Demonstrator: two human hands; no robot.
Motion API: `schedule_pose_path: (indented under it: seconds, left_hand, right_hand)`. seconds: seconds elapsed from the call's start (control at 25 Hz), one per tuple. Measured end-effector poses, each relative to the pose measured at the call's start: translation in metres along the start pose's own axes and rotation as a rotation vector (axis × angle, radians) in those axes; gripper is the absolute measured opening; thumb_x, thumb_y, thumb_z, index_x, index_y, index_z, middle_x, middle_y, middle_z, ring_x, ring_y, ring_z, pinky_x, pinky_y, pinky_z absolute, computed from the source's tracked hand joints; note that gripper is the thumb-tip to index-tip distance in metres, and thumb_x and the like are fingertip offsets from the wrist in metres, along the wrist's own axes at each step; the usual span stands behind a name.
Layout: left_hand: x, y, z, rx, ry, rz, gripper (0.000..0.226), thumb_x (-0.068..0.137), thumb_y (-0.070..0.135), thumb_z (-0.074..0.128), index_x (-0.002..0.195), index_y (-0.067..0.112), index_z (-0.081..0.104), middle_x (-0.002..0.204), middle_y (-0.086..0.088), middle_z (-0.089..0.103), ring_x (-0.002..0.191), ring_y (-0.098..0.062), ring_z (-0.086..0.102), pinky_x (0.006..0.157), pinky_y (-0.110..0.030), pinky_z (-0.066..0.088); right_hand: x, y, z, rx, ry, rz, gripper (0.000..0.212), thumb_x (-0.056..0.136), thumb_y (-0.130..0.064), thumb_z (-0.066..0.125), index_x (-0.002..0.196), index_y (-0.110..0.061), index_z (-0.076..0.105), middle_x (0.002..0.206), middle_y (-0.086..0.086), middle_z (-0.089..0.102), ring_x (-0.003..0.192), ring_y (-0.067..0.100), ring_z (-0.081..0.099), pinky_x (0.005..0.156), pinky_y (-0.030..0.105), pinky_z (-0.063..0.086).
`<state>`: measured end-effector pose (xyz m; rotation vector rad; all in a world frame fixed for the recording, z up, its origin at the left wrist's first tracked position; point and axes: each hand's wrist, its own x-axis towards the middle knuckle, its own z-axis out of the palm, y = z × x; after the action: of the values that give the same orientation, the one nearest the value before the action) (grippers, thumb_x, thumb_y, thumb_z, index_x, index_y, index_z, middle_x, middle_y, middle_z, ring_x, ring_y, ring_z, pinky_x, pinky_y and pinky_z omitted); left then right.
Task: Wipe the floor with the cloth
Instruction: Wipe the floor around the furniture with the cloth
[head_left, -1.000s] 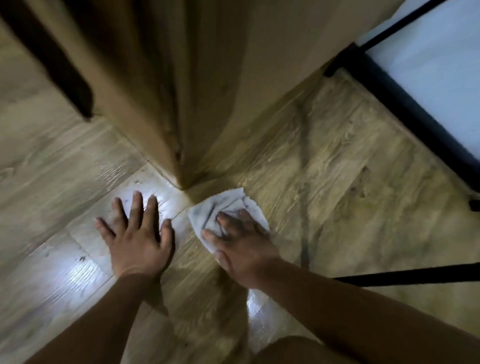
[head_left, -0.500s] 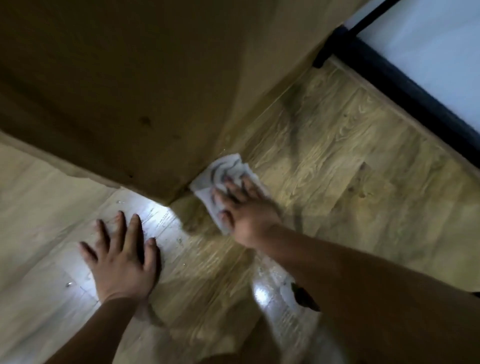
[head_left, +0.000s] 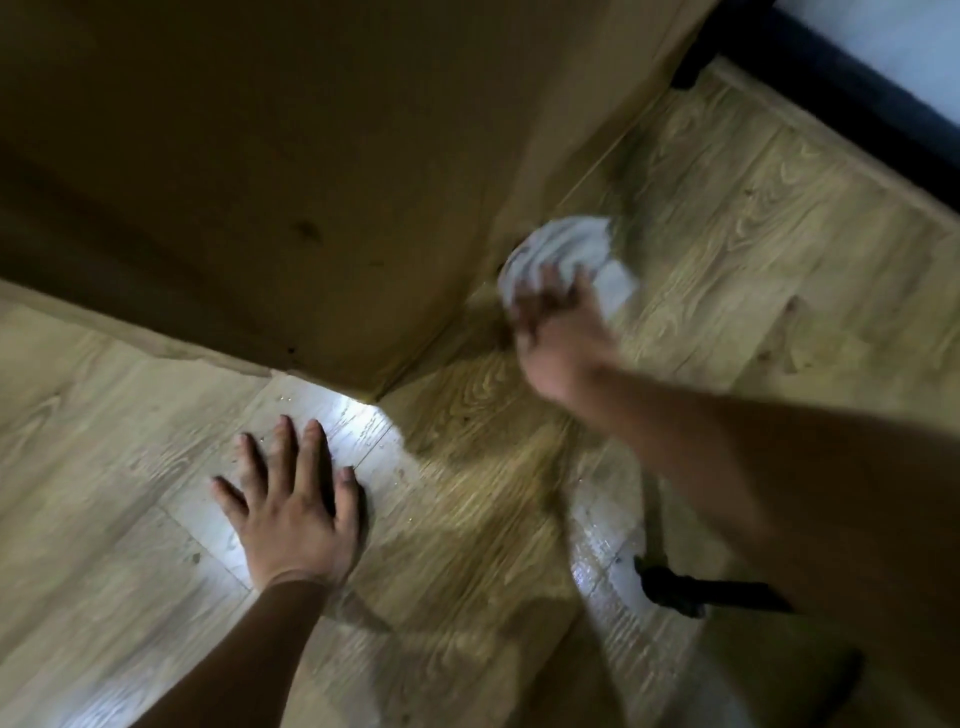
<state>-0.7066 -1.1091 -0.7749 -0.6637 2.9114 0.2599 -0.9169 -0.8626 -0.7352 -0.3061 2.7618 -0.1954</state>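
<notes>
White cloth (head_left: 563, 254) on the wooden floor (head_left: 753, 234), against the brown cabinet (head_left: 311, 156) base, pressed under spread right hand (head_left: 558, 332), blurred. Left hand (head_left: 293, 509) flat, released, near cabinet corner.

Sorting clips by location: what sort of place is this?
Likely a room at home: wood-look plank floor, a brown door or cabinet panel, a dark frame edging a pale surface.
</notes>
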Motion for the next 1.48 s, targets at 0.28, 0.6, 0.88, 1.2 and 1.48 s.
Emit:
schedule_pose_path:
  seconds: [0.28,0.6,0.88,1.2,1.48]
  left_hand:
    - [0.003,0.002,-0.002,0.007,-0.033,-0.009,0.070,0.093,0.056,0.025,0.155,0.025,0.033,0.165,-0.004,0.023,0.154,-0.032,0.001,0.120,-0.061,-0.002]
    - [0.008,-0.007,0.014,0.142,0.069,-0.045,0.072,0.092,0.062,0.017,0.147,0.025,0.044,0.149,-0.009,0.044,0.142,-0.041,0.031,0.112,-0.066,0.016]
    - [0.004,-0.002,0.010,0.088,0.043,-0.015,0.068,0.092,0.057,0.026,0.149,0.026,0.043,0.159,-0.005,0.035,0.148,-0.038,0.024,0.116,-0.064,0.010]
    - [0.003,-0.004,0.007,0.010,-0.002,0.001,0.071,0.092,0.058,0.024,0.154,0.026,0.035,0.164,-0.005,0.024,0.154,-0.031,0.004,0.119,-0.060,-0.001]
    - [0.005,-0.005,0.008,-0.011,0.023,0.017,0.066,0.094,0.058,0.024,0.152,0.029,0.032,0.165,-0.006,0.022,0.153,-0.032,0.004,0.118,-0.060,-0.004]
  right_hand:
    - [-0.072,-0.018,0.026,-0.141,-0.039,-0.713,0.036,0.090,-0.040,0.052,0.121,-0.028,0.066,0.138,-0.003,0.058,0.136,0.032,0.044,0.111,0.047,0.035]
    - [0.144,0.189,-0.087,-0.044,-0.016,0.310,0.050,0.097,-0.030,0.046,0.144,-0.015,0.039,0.151,0.019,0.035,0.138,0.040,0.034,0.113,0.053,0.030]
    - [0.095,0.109,-0.019,0.216,0.237,0.562,0.057,0.102,-0.047,0.020,0.155,-0.027,0.013,0.164,0.003,0.002,0.150,0.034,-0.004,0.119,0.054,-0.004]
    - [-0.102,-0.047,0.064,0.261,0.156,-0.228,0.046,0.099,-0.042,0.036,0.143,-0.031,0.044,0.156,-0.003,0.035,0.149,0.026,0.016,0.120,0.050,0.014]
    - [-0.017,0.034,-0.017,0.371,0.169,0.556,0.051,0.102,-0.041,0.023,0.152,-0.031,0.024,0.164,0.003,0.008,0.150,0.033,0.000,0.120,0.052,0.003]
